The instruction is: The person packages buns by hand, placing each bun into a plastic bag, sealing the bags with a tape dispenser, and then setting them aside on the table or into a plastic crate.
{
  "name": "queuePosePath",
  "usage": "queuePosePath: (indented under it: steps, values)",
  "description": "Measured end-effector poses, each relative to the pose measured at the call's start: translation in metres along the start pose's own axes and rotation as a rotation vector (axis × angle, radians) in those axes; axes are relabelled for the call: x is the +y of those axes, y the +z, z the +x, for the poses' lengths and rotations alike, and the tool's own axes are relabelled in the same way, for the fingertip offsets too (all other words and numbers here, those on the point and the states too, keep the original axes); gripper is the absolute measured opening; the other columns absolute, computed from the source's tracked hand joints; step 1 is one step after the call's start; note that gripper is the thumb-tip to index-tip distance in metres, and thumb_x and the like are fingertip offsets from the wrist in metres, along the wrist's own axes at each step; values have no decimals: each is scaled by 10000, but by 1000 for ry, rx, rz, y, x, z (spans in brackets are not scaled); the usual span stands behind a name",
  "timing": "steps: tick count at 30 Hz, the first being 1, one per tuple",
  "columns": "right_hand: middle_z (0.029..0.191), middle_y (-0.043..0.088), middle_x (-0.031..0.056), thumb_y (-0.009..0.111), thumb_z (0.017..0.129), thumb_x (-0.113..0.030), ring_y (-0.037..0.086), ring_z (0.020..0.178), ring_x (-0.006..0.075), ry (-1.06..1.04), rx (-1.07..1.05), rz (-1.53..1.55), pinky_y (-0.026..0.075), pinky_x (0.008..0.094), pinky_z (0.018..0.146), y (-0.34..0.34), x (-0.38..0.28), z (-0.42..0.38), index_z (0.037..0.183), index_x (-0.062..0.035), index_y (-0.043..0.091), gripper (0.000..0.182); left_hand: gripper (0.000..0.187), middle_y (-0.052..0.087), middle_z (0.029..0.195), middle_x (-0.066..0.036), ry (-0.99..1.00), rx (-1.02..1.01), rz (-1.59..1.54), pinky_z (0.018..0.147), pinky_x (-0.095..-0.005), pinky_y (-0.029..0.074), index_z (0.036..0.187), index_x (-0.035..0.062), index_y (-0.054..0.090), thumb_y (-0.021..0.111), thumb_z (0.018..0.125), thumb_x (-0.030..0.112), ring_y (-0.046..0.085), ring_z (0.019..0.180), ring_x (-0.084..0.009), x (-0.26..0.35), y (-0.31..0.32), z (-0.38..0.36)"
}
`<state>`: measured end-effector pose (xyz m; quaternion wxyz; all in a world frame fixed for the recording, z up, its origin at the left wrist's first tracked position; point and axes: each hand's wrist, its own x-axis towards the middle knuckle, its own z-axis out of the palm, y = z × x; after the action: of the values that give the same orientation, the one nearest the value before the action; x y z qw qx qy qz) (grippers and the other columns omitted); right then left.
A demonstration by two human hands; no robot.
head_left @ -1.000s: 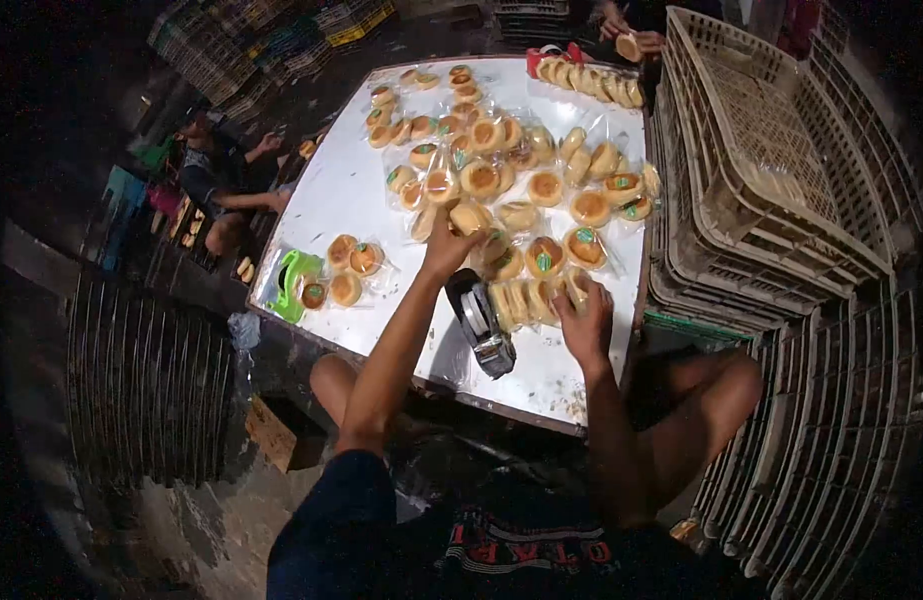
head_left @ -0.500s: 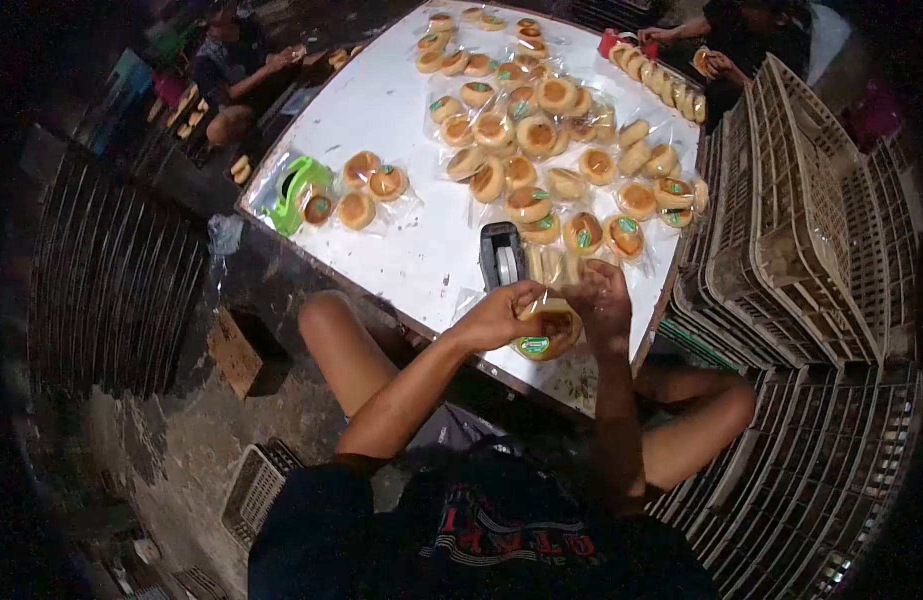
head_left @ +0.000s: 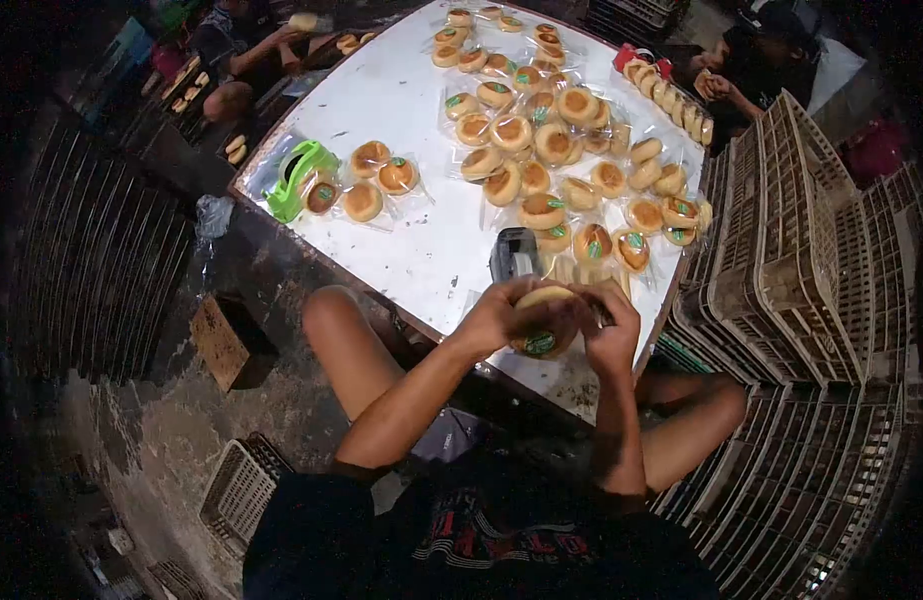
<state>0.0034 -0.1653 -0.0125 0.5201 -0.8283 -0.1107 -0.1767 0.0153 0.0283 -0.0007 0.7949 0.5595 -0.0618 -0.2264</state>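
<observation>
Just above the table's near edge, my left hand (head_left: 491, 322) is wrapped round a round golden bun (head_left: 543, 297) in clear plastic with a green label. My right hand (head_left: 613, 322) pinches the other side of the same wrapped bun; its fingertips are partly hidden. Right behind my hands stands a black tape dispenser (head_left: 512, 252). Some pale buns beside it are partly covered by my fingers. Farther left is a green tape dispenser (head_left: 299, 180), with several wrapped buns (head_left: 363, 201) close by.
Many wrapped buns (head_left: 554, 143) crowd the right half of the white table (head_left: 371, 110). At the far right edge is a red dispenser (head_left: 641, 62) beside a row of buns. Plastic crates (head_left: 781, 250) stack against the right side. Two people work beyond the table.
My right hand has moved down slightly and now grips the wrapped bun's right side. The bun has tilted up between both hands. The whole view has shifted a little.
</observation>
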Motion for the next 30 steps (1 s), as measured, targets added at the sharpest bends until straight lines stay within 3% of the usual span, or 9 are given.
queuePosePath:
  steps: [6,8,9,16,17,20,23,26,30]
  values:
    - [976,616,111,719,813,-93,615,846,193,356,37,272,496,302,765,12,6,-8,1092,13,575,331,380,695,1004,-106,57,184,-282,907,-294,494,1110,-56,627,528,993,292,625,1005,-147,2,3,2]
    - [1065,599,141,689,851,-112,616,876,217,265,356,122,499,323,804,35,-8,-5,1183,6,525,388,396,690,1052,-119,101,156,-139,945,-294,467,1170,-61,596,454,1024,279,617,1028,-152,-7,-5,8]
    - [1175,557,166,638,902,-161,615,917,264,-276,446,-353,493,357,854,37,0,-3,1285,-8,455,451,400,690,1053,-117,89,172,-99,955,-293,457,1186,-60,588,451,1026,280,613,1036,-151,-11,-7,7]
    - [960,669,156,595,944,-203,624,901,204,502,-129,449,494,327,835,30,-18,-19,1213,5,585,340,327,613,1196,-181,528,272,526,1011,-375,391,1204,-33,586,526,988,205,514,1220,-253,-10,8,11]
    - [1198,618,102,607,936,-152,618,1039,173,600,-254,329,487,313,849,16,-20,-13,1229,-25,606,319,297,549,1267,-191,606,417,910,1033,-428,353,1165,-14,618,603,921,154,470,1251,-328,-10,7,9]
    - [1252,592,108,588,949,-166,610,1060,175,504,17,847,492,308,885,22,-6,-22,1146,-33,646,244,247,596,1230,-160,837,496,959,993,-406,403,1074,12,667,658,853,121,559,1149,-311,-18,23,9]
    - [1332,535,131,542,973,-296,573,1141,205,473,-30,823,424,328,1006,1,-2,-22,1204,-4,591,375,243,669,1103,-147,307,-49,588,870,-338,493,1048,-9,672,675,844,124,648,990,-218,-10,19,6]
    - [1186,599,123,586,952,-285,598,1009,161,135,151,669,465,284,883,-3,1,-9,1271,0,523,433,219,708,999,-124,123,-34,563,782,-282,523,999,-27,682,685,850,133,667,893,-134,-12,22,9]
    - [992,657,105,668,892,-144,632,745,144,414,4,428,505,268,668,-22,1,-16,1185,-32,554,334,241,683,790,-34,159,39,422,674,-258,494,913,-26,697,685,895,214,608,733,-99,-40,22,18]
